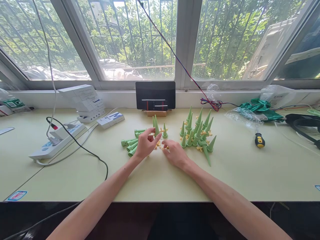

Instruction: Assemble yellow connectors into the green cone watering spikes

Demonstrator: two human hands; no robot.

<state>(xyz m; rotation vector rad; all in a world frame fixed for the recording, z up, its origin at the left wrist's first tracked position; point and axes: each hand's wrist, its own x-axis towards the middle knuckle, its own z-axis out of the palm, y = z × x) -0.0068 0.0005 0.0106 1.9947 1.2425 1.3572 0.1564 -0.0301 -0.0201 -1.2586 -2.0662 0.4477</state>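
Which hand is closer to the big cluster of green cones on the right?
Right. The right hand is just left of the cluster of green cones; the left hand is farther left, near a tall green cone.

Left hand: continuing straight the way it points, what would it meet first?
The left hand would likely meet the tall green plastic cone just ahead; whether they already touch is unclear.

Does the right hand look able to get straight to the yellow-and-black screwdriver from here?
Probably not straight across: the clustered green cones stand between the right hand and the screwdriver. Lifting over them should likely work.
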